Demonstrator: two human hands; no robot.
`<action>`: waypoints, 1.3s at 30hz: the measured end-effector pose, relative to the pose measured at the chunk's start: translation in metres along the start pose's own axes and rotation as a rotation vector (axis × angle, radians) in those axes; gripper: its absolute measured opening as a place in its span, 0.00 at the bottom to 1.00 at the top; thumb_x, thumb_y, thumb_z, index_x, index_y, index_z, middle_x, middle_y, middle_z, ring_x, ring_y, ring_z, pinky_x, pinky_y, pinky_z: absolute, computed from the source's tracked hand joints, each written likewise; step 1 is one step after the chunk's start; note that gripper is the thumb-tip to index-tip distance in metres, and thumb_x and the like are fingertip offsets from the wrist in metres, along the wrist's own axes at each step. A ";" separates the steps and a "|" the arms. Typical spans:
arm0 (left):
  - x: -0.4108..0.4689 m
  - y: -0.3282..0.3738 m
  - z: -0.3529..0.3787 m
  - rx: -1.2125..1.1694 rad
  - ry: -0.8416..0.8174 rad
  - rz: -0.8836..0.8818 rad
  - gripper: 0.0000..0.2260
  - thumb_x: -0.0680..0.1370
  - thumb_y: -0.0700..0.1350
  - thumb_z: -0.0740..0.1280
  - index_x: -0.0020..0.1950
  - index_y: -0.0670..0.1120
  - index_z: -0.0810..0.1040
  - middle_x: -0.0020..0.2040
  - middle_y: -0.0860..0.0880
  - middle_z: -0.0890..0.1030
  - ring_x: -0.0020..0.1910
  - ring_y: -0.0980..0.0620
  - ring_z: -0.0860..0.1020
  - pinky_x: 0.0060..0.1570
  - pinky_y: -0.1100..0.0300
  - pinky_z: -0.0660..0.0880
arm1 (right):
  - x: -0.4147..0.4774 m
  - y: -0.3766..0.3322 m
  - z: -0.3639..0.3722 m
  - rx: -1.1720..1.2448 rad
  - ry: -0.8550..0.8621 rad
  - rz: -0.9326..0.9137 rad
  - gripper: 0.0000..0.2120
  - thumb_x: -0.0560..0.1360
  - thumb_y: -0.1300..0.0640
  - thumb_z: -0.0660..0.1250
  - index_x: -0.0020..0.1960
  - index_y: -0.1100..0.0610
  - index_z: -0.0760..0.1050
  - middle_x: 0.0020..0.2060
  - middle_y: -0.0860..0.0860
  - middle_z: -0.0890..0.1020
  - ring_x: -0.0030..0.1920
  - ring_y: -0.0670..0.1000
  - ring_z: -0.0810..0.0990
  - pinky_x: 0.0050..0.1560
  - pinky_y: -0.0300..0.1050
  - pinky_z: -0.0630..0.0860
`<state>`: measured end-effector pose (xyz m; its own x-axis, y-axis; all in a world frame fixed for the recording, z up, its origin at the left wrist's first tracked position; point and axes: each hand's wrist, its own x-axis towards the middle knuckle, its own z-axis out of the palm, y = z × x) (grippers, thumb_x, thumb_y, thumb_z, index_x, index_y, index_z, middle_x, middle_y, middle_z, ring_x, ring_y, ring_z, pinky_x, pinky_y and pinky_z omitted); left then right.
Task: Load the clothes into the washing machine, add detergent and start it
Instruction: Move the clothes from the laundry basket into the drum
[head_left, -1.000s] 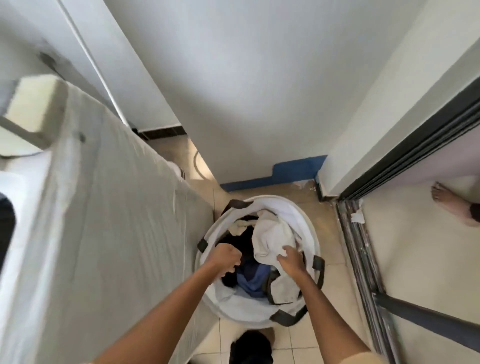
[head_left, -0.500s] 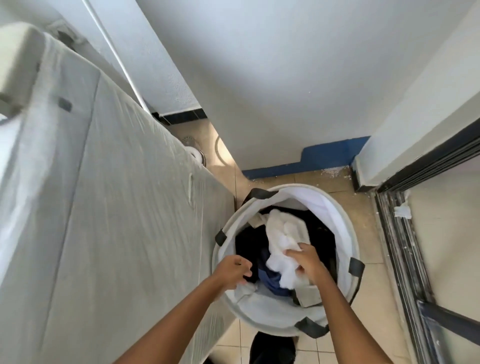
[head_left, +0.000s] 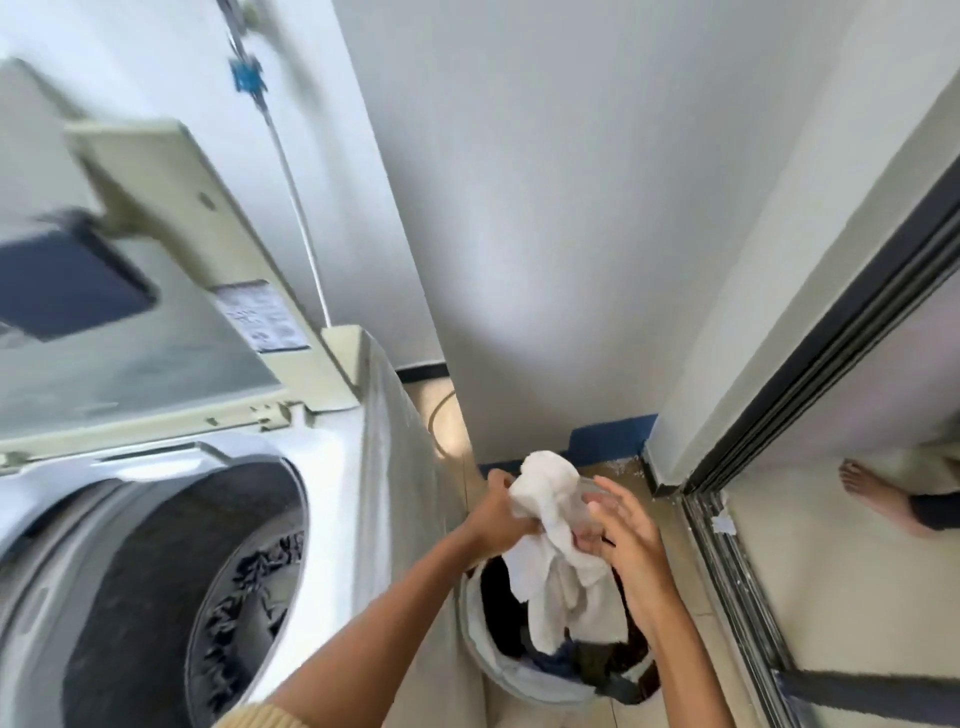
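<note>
The fingers of the left hand (head_left: 501, 514) are curled tight round the bunched top of one white cloth (head_left: 553, 566), holding it up so that its loose end hangs down into the mouth of the laundry basket (head_left: 519, 678). The fingers of the right hand (head_left: 626, 535) are spread and nearly straight against the right side of the same cloth. They are blurred, so whether they touch it cannot be told. Both forearms reach in from the bottom edge, the left one showing a yellow cuff.

The one basket, round and pale with dark handles, stands on the tiled floor just beside the right flank of the single washing machine (head_left: 332, 519). Dark clothes (head_left: 592, 657) lie inside it under the white cloth, too tangled to count.

The machine is a top loader. Its one lid (head_left: 171, 322) stands raised, and the drum (head_left: 156, 597) is open, with a dark patterned item (head_left: 260, 582) already inside.

A thin pipe (head_left: 296, 192) with one blue clip runs up the wall behind. To the right, past a sliding-door track (head_left: 737, 571), one bare foot (head_left: 872, 493) of another person shows.
</note>
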<state>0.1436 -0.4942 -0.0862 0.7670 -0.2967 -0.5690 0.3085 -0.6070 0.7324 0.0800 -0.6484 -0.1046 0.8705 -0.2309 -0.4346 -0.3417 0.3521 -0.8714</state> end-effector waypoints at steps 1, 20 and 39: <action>-0.015 0.009 -0.012 -0.042 0.018 0.005 0.33 0.66 0.46 0.74 0.63 0.42 0.58 0.57 0.47 0.69 0.55 0.52 0.71 0.49 0.60 0.70 | -0.013 -0.009 0.006 -0.030 0.005 -0.034 0.14 0.76 0.66 0.62 0.59 0.56 0.75 0.52 0.56 0.80 0.46 0.55 0.81 0.40 0.42 0.79; -0.273 -0.071 -0.223 -0.866 0.232 0.210 0.13 0.79 0.45 0.58 0.41 0.40 0.77 0.37 0.45 0.83 0.32 0.52 0.81 0.34 0.62 0.77 | -0.162 -0.073 0.263 -0.422 -0.704 -0.219 0.31 0.67 0.49 0.75 0.65 0.39 0.64 0.60 0.34 0.71 0.58 0.34 0.72 0.58 0.32 0.72; -0.316 -0.159 -0.287 -0.750 0.907 0.326 0.10 0.81 0.44 0.60 0.47 0.46 0.80 0.33 0.52 0.83 0.33 0.57 0.81 0.30 0.69 0.75 | -0.131 -0.073 0.333 -0.580 -0.396 -0.522 0.11 0.80 0.61 0.58 0.46 0.53 0.77 0.31 0.40 0.79 0.38 0.45 0.75 0.46 0.45 0.73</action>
<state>0.0133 -0.0920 0.0847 0.8911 0.4482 -0.0706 0.0461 0.0652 0.9968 0.1086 -0.3421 0.0919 0.9882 0.1365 0.0693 0.1023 -0.2524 -0.9622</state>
